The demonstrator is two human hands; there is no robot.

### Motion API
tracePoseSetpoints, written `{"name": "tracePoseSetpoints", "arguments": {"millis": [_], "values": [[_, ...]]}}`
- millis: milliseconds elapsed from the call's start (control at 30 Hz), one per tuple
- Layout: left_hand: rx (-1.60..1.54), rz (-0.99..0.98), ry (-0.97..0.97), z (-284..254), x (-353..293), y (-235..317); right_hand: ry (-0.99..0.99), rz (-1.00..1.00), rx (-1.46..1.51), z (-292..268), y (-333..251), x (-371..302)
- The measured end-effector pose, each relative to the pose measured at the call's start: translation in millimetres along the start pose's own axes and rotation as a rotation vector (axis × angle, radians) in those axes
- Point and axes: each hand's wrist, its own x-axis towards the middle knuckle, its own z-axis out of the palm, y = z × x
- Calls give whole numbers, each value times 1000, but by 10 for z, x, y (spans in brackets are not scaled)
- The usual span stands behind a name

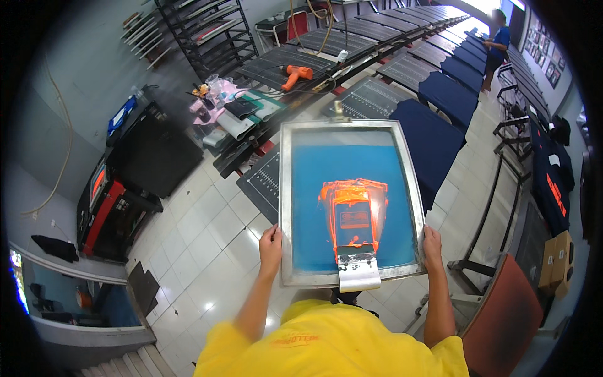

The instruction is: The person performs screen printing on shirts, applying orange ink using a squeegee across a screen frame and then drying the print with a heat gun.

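A silk-screen printing frame [286,188] with a metal rim and blue mesh is held out in front of me. My left hand [271,246] is closed on its left rim near the lower corner. On the opposite rim, at about the same height, my right hand [432,244] grips it. Bright orange ink [355,186] is smeared around a rectangular design in the mesh. A squeegee [359,271] with a metal holder lies at the near end of the screen, overlapping the near rim. The frame's far edge is over a printing board.
Dark fabric pieces [433,141] lie on a long row of printing boards [364,99]. An orange heat gun [295,76] and cluttered ink containers [217,94] are at the far left. Another person [499,43] stands far right. A brown board [505,317] leans near right.
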Motion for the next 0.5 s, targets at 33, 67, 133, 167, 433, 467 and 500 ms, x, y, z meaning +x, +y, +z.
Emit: {"name": "tracePoseSetpoints", "arguments": {"millis": [33,67,133,167,433,467,500], "values": [[-21,-10,34,-7,-82,-44,-20,-20,-35,23,-42,68],[-41,-19,67,-15,-128,-79,-39,-40,-69,51,-88,136],[-68,-24,106,39,-250,-42,-51,-83,-103,95,-164,253],[-81,-25,124,69,-281,-12,-54,-108,-98,150,-210,335],[-220,-67,197,763,-504,322,-110,-150,-286,-234,-680,1084],[-165,-67,189,916,-511,230,-89,-204,-312,-316,-778,1181],[-45,20,174,1102,-495,134,17,-236,-304,-536,-696,1398]]}}
